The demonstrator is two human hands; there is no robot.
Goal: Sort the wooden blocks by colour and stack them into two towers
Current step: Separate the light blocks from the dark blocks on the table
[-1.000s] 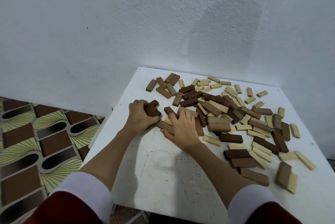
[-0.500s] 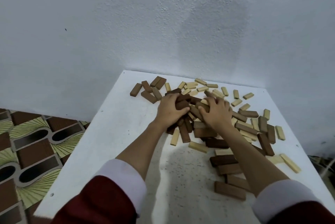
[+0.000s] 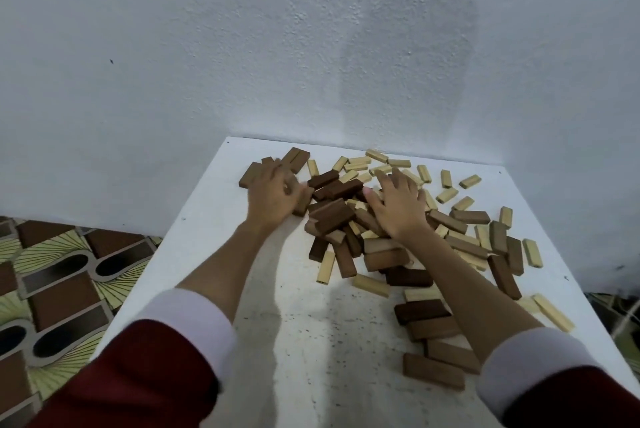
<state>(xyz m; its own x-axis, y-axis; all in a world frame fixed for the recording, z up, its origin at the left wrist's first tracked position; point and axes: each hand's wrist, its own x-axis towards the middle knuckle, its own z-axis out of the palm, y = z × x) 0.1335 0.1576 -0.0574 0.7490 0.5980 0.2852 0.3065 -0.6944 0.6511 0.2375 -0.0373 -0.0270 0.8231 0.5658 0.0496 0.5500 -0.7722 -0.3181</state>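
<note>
**Sorting stage: both hands in the mixed block pile**

The wooden blocks point(image 3: 349, 219) lie heaped and scattered on the white table point(image 3: 294, 341); the central heap serves as landmark. Dark brown and pale pieces are still mingled there, and no tower stands. The left hand point(image 3: 273, 197) rests at the heap's left edge, fingers curled over a few brown blocks point(image 3: 273, 169) lying toward the wall; motion blur hides whether it actually grips one. The right hand point(image 3: 398, 206) lies palm-down on the heap's right side, fingers spread wide and fairly straight, pressing on blocks and holding none. Pale blocks point(image 3: 446, 185) dot the table beyond and right of the heap; more brown ones point(image 3: 433, 370) sit on its near side. The step in hand appears to be separation by colour. The next move likely calls for drawing brown pieces leftward, clear of the pale ones, before stacking.
</note>
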